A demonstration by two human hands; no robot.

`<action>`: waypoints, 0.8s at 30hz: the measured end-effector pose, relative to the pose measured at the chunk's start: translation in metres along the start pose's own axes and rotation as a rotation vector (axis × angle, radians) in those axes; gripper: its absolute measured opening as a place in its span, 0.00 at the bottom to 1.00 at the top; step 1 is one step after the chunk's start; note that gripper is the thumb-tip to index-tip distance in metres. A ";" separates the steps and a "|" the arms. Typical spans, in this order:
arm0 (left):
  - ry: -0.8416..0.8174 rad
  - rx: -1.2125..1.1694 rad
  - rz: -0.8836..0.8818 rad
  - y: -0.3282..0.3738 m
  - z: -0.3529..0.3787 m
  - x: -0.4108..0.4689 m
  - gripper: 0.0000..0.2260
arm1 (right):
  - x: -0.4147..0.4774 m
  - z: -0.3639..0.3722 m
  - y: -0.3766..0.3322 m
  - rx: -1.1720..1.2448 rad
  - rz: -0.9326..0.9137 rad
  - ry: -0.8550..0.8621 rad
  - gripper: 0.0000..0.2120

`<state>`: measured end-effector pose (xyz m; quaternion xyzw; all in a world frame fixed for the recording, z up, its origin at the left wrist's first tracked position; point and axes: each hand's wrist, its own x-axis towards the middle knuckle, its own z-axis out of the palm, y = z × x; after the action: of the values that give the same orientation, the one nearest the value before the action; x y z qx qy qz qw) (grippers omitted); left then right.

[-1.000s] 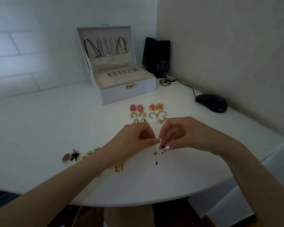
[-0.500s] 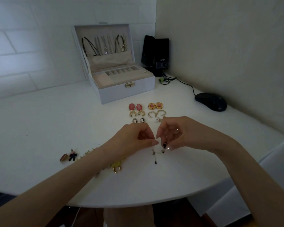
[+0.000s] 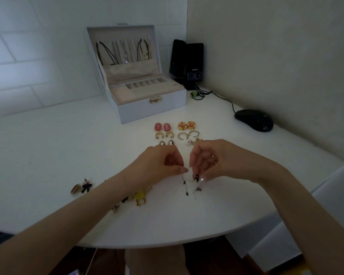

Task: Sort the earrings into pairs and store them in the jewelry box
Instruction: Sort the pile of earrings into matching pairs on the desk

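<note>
My left hand [image 3: 159,165]: thumb and forefinger are pressed tip to tip and the other fingers are curled under. They pinch the top of a thin dark drop earring [image 3: 185,185], which hangs straight down over the white table [image 3: 48,155].
My right hand [image 3: 216,159]: held just beside the left, fingers curled. Thumb and forefinger pinch a small black earring [image 3: 196,178]. It is too small for me to make out its shape.
Loose earrings: to my left near the table's front edge lie a yellow and gold one [image 3: 140,196], a black bow [image 3: 86,186] and a brown oval [image 3: 75,189]. A few small pieces are half hidden by my forearm.
Sorted pairs: just beyond my knuckles, in two columns, lie black cameos [image 3: 166,143], small gold hoops [image 3: 164,134] and pink ovals [image 3: 162,127]. To their right are a pearl piece [image 3: 189,142] partly behind my right hand, larger gold hoops [image 3: 189,134] and round gold studs [image 3: 186,125].
Jewelry box [image 3: 147,108]: stands behind the pairs, well apart from my hands. Its lid is upright and open, with necklaces hanging inside it.
Far corner: black speakers [image 3: 187,62] stand right of the box, and a black mouse [image 3: 253,120] sits by the wall.
</note>
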<state>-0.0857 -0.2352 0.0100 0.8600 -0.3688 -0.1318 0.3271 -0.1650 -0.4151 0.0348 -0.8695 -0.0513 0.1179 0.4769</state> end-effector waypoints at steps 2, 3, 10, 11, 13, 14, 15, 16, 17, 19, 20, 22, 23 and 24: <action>-0.006 0.021 -0.011 -0.002 0.002 0.003 0.07 | 0.005 0.003 0.004 -0.053 0.017 0.066 0.14; -0.006 0.036 -0.014 -0.002 0.003 0.005 0.07 | 0.008 0.004 0.005 -0.074 0.021 0.096 0.15; 0.040 0.119 -0.048 -0.005 0.006 0.020 0.08 | 0.024 0.010 0.008 -0.114 0.020 0.279 0.17; 0.048 0.125 -0.054 -0.004 0.006 0.022 0.08 | 0.027 0.010 0.008 -0.132 0.014 0.301 0.18; 0.062 0.156 -0.062 -0.003 0.006 0.026 0.09 | 0.032 0.011 0.008 -0.178 0.000 0.336 0.18; 0.069 0.178 -0.064 -0.002 0.005 0.028 0.09 | 0.034 0.012 0.008 -0.200 -0.004 0.349 0.18; 0.076 0.200 -0.065 -0.002 0.005 0.029 0.09 | 0.036 0.012 0.008 -0.218 -0.008 0.361 0.18; 0.081 0.221 -0.065 -0.002 0.004 0.030 0.09 | 0.038 0.013 0.008 -0.236 -0.010 0.371 0.18; 0.086 0.237 -0.066 -0.002 0.004 0.031 0.09 | 0.039 0.014 0.008 -0.254 -0.012 0.381 0.17; 0.093 0.256 -0.063 -0.003 0.003 0.033 0.09 | 0.042 0.014 0.008 -0.286 -0.020 0.400 0.16; 0.098 0.260 -0.063 -0.004 0.003 0.033 0.10 | 0.044 0.015 0.008 -0.300 -0.028 0.412 0.16; 0.106 0.270 -0.065 -0.004 0.003 0.035 0.12 | 0.046 0.015 0.009 -0.318 -0.041 0.432 0.15; 0.111 0.273 -0.065 -0.004 0.003 0.035 0.12 | 0.047 0.016 0.009 -0.318 -0.044 0.440 0.14; 0.116 0.277 -0.063 -0.003 0.003 0.035 0.13 | 0.048 0.017 0.010 -0.313 -0.048 0.446 0.14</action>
<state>-0.0611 -0.2597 0.0060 0.9142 -0.3366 -0.0401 0.2219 -0.1233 -0.3970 0.0106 -0.9357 0.0165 -0.0972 0.3388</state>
